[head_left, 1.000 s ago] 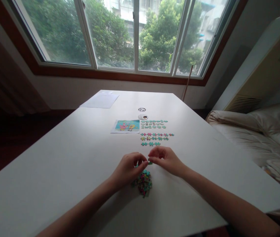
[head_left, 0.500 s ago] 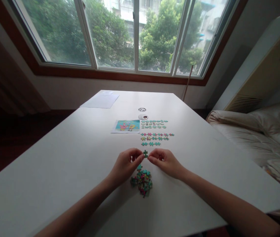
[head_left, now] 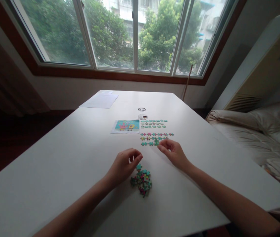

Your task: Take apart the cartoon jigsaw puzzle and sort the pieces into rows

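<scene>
1. At the centre of the frame, the person's right hand [head_left: 172, 153] pinches a green jigsaw piece [head_left: 156, 142] between thumb and fingers, over the right end of the nearest row of puzzle pieces [head_left: 151, 144]. From where I stand, I cannot tell whether it touches the table.

2. Left of centre, the left hand [head_left: 125, 163] hovers with thumb and fingertips drawn narrow, nothing visible between them; whether the tips meet, I cannot tell.

3. Just below that hand, lower centre, sits a jumbled pile of jigsaw pieces [head_left: 144, 185], with a teal piece [head_left: 139, 167] at its upper edge.

4. Beyond the hands, further rows of pieces line up right of a printed cartoon picture [head_left: 125, 126] on the white table [head_left: 63, 154].

5. The risk, as I judge it, lies at the right fingertips: a low sweep or careless release could nudge the end of the nearest row, or leave the green piece overlapping its neighbour.

6. The left wrist poses another hazard: dropping toward the pile, it could scatter loose pieces. The small, thin shapes could also slide easily on the smooth-looking tabletop if brushed.
</scene>
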The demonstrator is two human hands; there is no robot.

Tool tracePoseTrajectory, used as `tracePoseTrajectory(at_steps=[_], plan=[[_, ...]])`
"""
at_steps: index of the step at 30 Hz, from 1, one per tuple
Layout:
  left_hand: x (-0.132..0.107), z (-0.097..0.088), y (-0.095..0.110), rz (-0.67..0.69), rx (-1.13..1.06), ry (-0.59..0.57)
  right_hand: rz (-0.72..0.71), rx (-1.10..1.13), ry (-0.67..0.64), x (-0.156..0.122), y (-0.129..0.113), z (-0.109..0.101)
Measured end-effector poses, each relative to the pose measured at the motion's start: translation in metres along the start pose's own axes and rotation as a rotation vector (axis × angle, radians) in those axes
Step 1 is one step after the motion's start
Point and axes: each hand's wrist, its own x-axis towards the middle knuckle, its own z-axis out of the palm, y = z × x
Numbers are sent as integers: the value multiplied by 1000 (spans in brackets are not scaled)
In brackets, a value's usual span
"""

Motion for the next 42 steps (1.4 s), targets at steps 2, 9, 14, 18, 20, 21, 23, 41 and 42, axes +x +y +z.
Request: tracePoseTrajectory(at_steps=[2,9,14,18,20,21,23,41,42], plan=[[0,-4,-3,38,67,-12,7,3,46,5,9,-6],[-1,-6,-13,85,180,-71,-11,-31,35,9,17,-12],[-2,-10,-10,105,203,-153,51,-225,-16,37,36,-34],[-2,-12,-10,88,222,-204,239,-402,-67,74,67,-65],[-2,-11,-12,85,230,-211,282,-453,-52,87,80,-77],[-1,-11,-12,86,234,-214,298,-475,-48,92,86,-81],[-1,-11,-13,89,248,-218,331,-520,-60,99,93,-87],[0,-29,-18,173,356,-218,198,-722,-147,117,99,-80],[0,-29,-18,174,359,-223,195,-723,-144,118,100,-79]])
